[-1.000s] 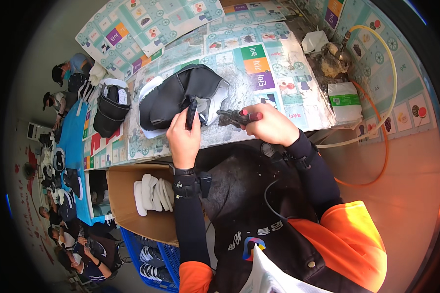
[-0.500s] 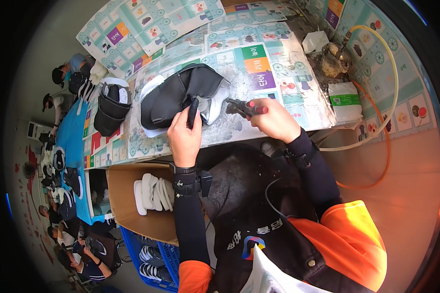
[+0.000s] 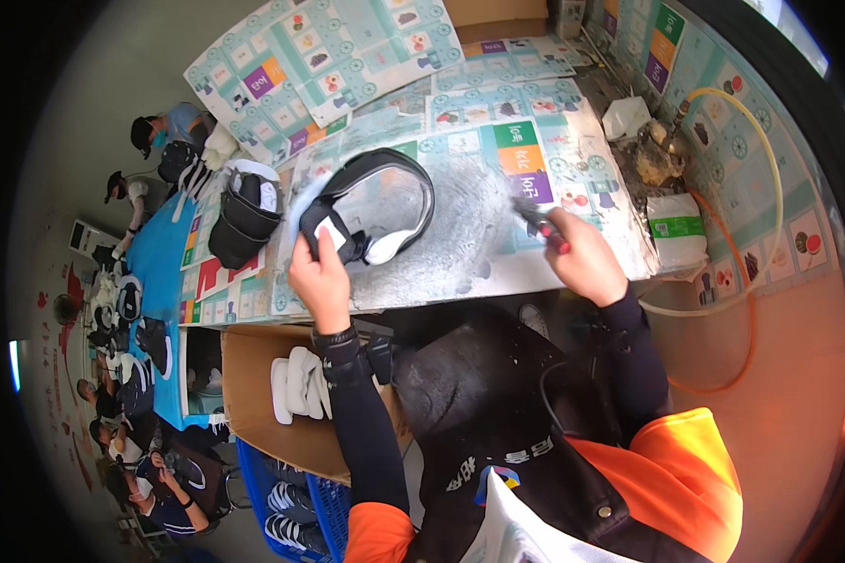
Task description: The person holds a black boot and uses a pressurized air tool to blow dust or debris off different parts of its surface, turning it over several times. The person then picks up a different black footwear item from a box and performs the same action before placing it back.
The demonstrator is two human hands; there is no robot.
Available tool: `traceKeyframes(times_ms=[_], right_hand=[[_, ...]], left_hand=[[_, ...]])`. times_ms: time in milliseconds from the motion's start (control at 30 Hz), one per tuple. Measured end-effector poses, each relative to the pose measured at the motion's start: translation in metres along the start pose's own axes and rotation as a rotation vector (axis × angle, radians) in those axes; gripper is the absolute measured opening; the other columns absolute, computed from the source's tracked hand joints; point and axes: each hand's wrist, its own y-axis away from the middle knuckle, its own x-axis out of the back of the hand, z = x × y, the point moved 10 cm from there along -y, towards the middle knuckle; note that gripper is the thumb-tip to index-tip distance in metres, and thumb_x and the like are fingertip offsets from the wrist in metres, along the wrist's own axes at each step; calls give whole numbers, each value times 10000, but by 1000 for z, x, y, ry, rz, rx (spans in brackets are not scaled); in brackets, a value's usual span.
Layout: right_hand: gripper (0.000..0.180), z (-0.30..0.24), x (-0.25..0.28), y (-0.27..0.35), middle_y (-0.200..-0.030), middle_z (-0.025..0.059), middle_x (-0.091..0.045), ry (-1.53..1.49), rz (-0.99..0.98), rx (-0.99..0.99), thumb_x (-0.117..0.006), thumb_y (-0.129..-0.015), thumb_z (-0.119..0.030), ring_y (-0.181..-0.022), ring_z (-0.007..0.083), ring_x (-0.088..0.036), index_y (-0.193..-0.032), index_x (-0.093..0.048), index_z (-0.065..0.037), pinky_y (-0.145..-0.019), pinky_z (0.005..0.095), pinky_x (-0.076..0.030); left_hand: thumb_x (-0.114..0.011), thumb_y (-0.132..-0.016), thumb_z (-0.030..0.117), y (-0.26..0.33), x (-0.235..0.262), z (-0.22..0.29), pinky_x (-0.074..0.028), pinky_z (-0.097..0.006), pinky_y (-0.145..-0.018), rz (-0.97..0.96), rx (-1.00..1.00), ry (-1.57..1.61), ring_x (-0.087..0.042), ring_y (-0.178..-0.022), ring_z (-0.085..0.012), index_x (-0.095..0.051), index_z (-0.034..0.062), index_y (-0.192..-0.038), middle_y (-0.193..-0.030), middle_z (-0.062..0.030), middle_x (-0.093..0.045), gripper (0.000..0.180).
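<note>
A black padded shoe upper [image 3: 421, 176] with a white inner piece stands tilted on the work table, its opening showing as a loop. My left hand [image 3: 321, 286] is closed on its near left edge, thumb and fingers pinching by a white patch. To the right, my right hand [image 3: 587, 255] grips a short brush-like tool [image 3: 532, 218] with a dark, rough head and a red handle. The tool's head is blurred and apart from the upper, over the table. Another black upper [image 3: 244, 220] rests to the left of the held one.
Printed sheets cover the work table [image 3: 554, 150]. At its right end are a crusted pot [image 3: 662, 155], a white-and-green packet [image 3: 676, 230] and a pale hose [image 3: 765, 141]. Below are a cardboard box [image 3: 253, 375] of white pieces and a blue crate [image 3: 253, 479] of shoes. Several people sit at far left.
The upper has been turned so its opening shows, and my left hand has shifted left along it. My right hand has moved right with the tool, away from the upper. The view has shifted slightly.
</note>
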Motion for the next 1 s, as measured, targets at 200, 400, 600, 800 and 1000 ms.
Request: traceKeyframes(times_ms=[200,400,600,800,1000], right_hand=[[411,80,19,-8,-1259,250,-586,578,296,-135,-713,-812,-62,-1227,442,-560,-1173,-553,50,-963,541,-534],[757,-71,-21,4,-1490,352,-511,-354,161,261,-710,-1012,-450,-1412,469,-490,-1470,-482,107,-1202,494,-383],[503,-112,-39,0,-1149,252,-707,-479,288,302,-648,-1069,-366,-1140,375,-665,-1185,-664,124,-1020,441,-505],[495,-86,-103,-13,-986,127,-753,-1324,-271,16,-601,-1107,-388,-958,147,-663,-1135,-729,89,-920,356,-519],[571,-82,-51,-31,-1237,232,-737,-627,-12,186,-649,-1055,-447,-1182,324,-702,-1319,-678,58,-1023,394,-528]], left_hand=[[-645,-1074,165,16,31,-25,-504,-282,-884,-70,381,718,-660,-960,-100,-716,-33,-1133,-1070,-32,-738,219],[-650,-1063,150,49,46,-10,-517,-284,-894,-45,414,766,-680,-959,-116,-716,-38,-1160,-1088,-56,-749,221],[-645,-1062,135,56,49,3,-524,-292,-895,-97,338,735,-681,-955,-125,-712,-43,-1169,-1089,-70,-749,218],[-684,-1024,139,57,77,-24,-553,-327,-949,-58,389,852,-710,-1069,-189,-659,-39,-1301,-1205,-108,-726,330],[-672,-1030,134,50,65,-22,-543,-310,-916,-241,406,688,-706,-1021,-163,-682,-29,-1239,-1151,-76,-728,265]])
